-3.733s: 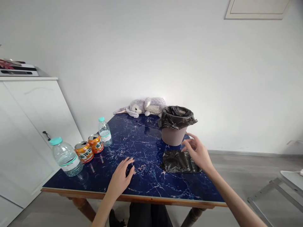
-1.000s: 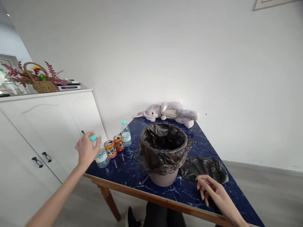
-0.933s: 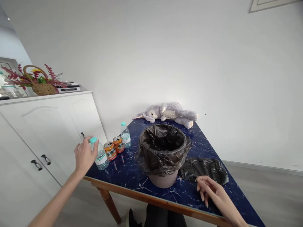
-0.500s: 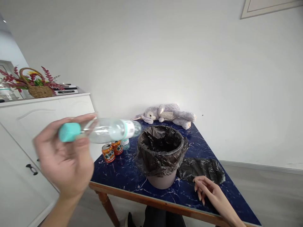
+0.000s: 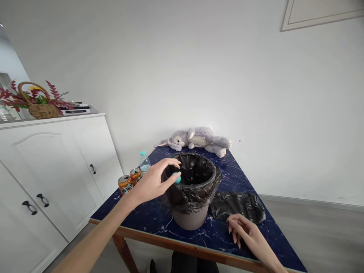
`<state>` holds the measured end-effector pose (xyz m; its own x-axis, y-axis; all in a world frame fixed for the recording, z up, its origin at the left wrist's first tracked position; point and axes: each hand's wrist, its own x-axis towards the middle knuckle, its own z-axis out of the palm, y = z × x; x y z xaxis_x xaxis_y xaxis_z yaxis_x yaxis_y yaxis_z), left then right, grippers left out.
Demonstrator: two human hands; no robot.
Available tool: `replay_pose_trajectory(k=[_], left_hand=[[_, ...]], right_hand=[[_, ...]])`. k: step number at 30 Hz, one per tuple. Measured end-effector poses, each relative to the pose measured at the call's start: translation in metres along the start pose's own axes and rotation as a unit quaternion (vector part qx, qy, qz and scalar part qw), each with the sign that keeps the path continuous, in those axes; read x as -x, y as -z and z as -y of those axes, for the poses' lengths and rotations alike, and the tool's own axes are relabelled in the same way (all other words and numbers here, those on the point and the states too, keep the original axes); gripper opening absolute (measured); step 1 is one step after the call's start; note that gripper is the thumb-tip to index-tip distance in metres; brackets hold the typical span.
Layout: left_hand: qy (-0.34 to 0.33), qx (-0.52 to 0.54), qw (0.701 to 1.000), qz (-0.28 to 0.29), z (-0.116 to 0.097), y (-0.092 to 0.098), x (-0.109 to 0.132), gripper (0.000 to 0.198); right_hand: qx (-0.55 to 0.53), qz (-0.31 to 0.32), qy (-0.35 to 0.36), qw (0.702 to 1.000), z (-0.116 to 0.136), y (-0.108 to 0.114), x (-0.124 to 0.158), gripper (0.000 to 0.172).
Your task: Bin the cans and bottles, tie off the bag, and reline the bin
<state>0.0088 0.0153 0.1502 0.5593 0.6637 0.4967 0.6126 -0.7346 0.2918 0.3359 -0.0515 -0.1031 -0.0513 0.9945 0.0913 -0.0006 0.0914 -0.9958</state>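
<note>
My left hand (image 5: 157,176) reaches over the near left rim of the trash can (image 5: 191,220), which is lined with a black plastic bag (image 5: 187,199). Its thumb and fingers are apart. Just below the thumb, inside the rim, shows the teal cap of a plastic bottle (image 5: 177,178); the bottle's body is hidden. My right hand (image 5: 244,231) rests on the table with loosely bent fingers and holds nothing visible. Right by its fingertips lies a flat black plastic bag (image 5: 237,206).
Two orange cans (image 5: 125,184) and a clear bottle with a teal cap (image 5: 145,162) stand left of the trash can. A grey plush rabbit (image 5: 196,139) lies at the back of the blue table (image 5: 153,223). A white cabinet (image 5: 54,151) bears a flower basket (image 5: 44,110).
My left hand has swung right and away from me, carrying the bottle from the left into the mouth of the trash can, and its fingers have spread. My right hand stays put.
</note>
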Motion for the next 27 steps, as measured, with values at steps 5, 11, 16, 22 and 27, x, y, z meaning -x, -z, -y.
replay_pose_trajectory(k=[5, 11, 16, 22, 27], left_hand=[[0.04, -0.037, 0.984, -0.168, 0.042, 0.006, -0.011, 0.029], [0.184, -0.204, 0.934, -0.229, 0.151, 0.008, -0.035, 0.036], [0.257, -0.214, 0.932, -0.14, 0.204, 0.001, -0.043, 0.048], [0.244, -0.2, 0.947, -0.058, 0.204, -0.012, -0.036, 0.035], [0.159, -0.193, 0.962, -0.11, 0.155, 0.004, -0.041, 0.038]], right_hand=[[0.001, 0.002, 0.011, 1.0, -0.002, 0.0, 0.0, 0.05], [0.005, -0.001, 0.007, 1.0, -0.001, -0.001, 0.0, 0.051], [0.008, -0.006, 0.003, 1.0, -0.002, -0.001, -0.001, 0.053], [0.018, -0.001, 0.007, 1.0, -0.004, -0.001, -0.002, 0.053], [0.01, -0.001, 0.004, 1.0, -0.002, -0.001, -0.002, 0.053]])
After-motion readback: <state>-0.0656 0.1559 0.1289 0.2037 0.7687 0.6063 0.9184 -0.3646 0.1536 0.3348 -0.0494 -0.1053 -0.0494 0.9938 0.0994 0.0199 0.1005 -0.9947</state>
